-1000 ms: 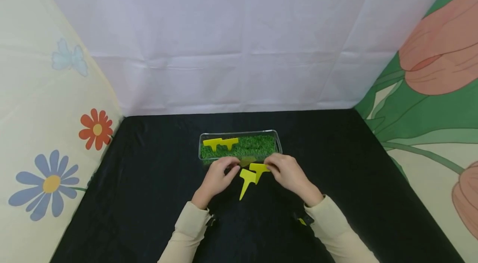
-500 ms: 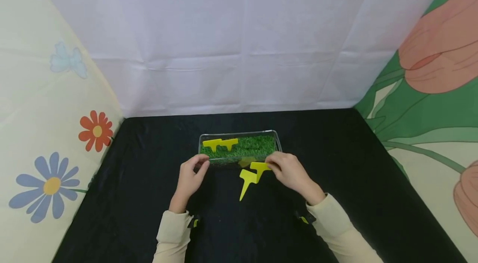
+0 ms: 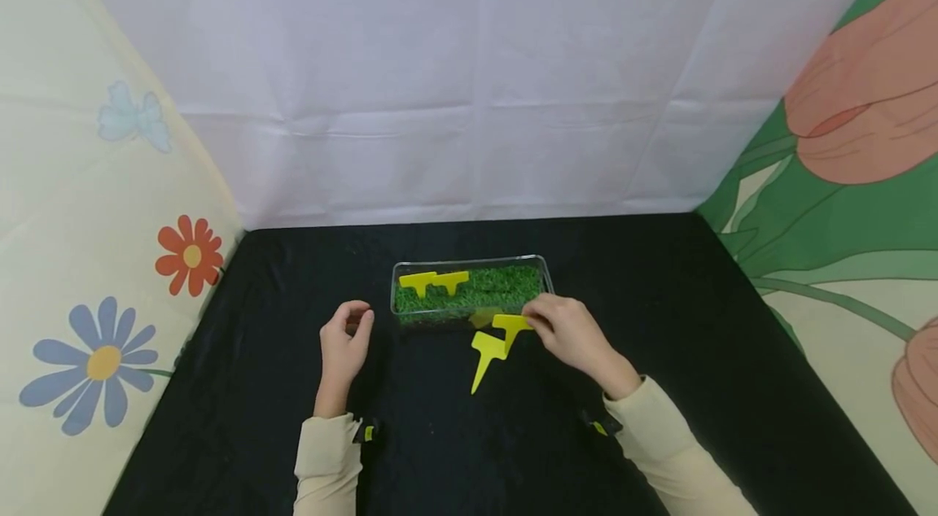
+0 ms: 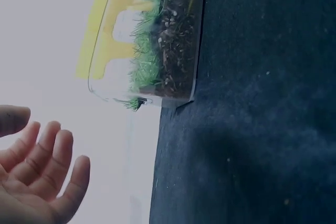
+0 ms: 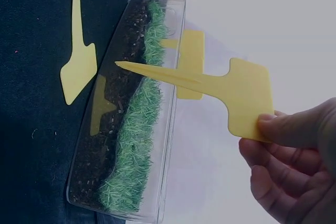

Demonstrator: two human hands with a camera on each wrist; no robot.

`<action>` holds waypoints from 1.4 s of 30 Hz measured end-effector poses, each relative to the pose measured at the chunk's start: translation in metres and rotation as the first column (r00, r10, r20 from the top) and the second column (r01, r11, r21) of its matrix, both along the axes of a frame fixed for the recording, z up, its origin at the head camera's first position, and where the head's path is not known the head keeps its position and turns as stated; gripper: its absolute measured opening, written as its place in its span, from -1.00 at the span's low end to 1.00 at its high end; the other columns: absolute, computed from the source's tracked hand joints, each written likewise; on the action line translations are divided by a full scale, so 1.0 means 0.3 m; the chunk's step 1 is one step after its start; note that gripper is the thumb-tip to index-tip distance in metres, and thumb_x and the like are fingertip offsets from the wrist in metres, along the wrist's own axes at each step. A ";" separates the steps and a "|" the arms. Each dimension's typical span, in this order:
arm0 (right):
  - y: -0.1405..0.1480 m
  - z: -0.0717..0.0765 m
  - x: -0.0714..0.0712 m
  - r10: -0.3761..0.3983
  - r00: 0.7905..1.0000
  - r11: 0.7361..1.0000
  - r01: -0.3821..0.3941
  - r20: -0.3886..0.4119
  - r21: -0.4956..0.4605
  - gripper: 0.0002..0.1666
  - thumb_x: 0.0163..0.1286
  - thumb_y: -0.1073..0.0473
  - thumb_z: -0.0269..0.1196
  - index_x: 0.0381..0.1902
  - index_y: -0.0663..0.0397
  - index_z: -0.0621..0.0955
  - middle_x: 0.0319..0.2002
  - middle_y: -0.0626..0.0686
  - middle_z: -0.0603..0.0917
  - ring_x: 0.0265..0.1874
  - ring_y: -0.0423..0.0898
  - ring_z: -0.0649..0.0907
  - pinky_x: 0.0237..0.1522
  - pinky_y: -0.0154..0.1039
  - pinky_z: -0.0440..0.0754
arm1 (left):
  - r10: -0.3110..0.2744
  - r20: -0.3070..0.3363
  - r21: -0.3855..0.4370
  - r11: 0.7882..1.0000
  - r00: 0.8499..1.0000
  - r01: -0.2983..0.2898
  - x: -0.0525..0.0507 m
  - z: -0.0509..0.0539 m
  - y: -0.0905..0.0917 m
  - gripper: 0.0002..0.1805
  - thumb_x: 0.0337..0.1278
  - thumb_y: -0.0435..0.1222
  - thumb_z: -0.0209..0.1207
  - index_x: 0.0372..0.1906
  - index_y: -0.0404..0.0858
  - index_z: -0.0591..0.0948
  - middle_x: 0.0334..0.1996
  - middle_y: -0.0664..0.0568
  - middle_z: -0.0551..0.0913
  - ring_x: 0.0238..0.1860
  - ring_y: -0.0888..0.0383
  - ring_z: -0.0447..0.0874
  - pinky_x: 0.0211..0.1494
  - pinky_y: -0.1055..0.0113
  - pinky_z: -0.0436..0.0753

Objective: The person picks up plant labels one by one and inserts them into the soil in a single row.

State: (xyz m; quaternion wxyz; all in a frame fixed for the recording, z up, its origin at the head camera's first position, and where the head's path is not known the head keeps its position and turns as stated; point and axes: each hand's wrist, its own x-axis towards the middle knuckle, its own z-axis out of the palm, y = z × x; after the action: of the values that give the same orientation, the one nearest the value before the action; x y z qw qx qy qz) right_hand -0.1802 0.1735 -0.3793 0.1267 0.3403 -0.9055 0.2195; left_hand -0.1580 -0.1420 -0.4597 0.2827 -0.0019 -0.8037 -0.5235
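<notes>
My right hand (image 3: 575,337) pinches a yellow T-shaped plant label (image 5: 249,98) by one corner of its head, its pointed stem hanging down in front of a clear plastic box (image 3: 547,272). A second plant label (image 3: 487,347) lies on the black cloth before the box, stem toward me. Two more plant labels (image 3: 418,282) stand side by side in the box's green grass (image 3: 506,282), at its left end. My left hand (image 3: 344,349) is left of the box, holding nothing, with fingers loosely bent; the left wrist view shows its fingers (image 4: 58,153) apart from the box.
Dark soil (image 4: 176,40) shows through the box wall below the grass. A faint yellow shape (image 5: 102,108) appears on the front wall, perhaps a reflection. Black cloth (image 3: 454,451) covers the table, with a white sheet (image 3: 469,93) behind and flower-printed cloths at both sides.
My left hand has moved left, away from the labels and the box's front. The right hand has risen slightly with its plant label still pinched. The other labels stay put.
</notes>
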 end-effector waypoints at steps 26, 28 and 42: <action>-0.005 0.081 -0.071 0.055 0.984 0.988 -0.079 -0.171 -0.132 -0.84 0.04 0.47 0.31 -0.42 0.16 0.62 -0.47 0.01 0.58 -0.62 -0.22 0.47 -0.59 -0.33 0.45 | -0.015 0.277 0.045 0.999 0.961 0.003 -0.002 -0.003 0.008 -0.73 0.13 -0.44 0.11 -0.06 -0.49 0.49 -0.29 -0.23 0.58 -0.30 -0.07 0.56 -0.24 0.17 0.50; -0.007 0.086 -0.081 0.046 0.981 0.987 -0.073 -0.190 -0.140 -0.84 0.04 0.47 0.31 -0.41 0.18 0.62 -0.47 0.02 0.58 -0.63 -0.21 0.47 -0.60 -0.32 0.44 | -0.020 0.272 0.042 0.999 0.962 0.009 -0.003 -0.003 0.008 -0.72 0.13 -0.44 0.12 -0.06 -0.49 0.49 -0.29 -0.23 0.58 -0.30 -0.08 0.57 -0.24 0.16 0.51; -0.047 0.101 -0.159 0.023 0.977 0.994 -0.045 -0.211 -0.101 -0.91 0.12 0.44 0.26 -0.38 0.23 0.63 -0.43 0.08 0.61 -0.50 -0.07 0.58 -0.46 -0.22 0.55 | -0.041 0.258 0.049 0.998 0.965 0.029 -0.007 0.001 0.012 -0.72 0.12 -0.45 0.12 -0.06 -0.49 0.48 -0.29 -0.23 0.58 -0.30 -0.08 0.57 -0.24 0.15 0.52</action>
State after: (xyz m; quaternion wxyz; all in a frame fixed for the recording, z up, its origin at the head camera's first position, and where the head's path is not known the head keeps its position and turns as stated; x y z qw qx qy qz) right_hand -0.2279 0.1595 -0.3490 0.2353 0.3698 -0.8684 0.2318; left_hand -0.1600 -0.1383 -0.4595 0.1659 0.0586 -0.8217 -0.5421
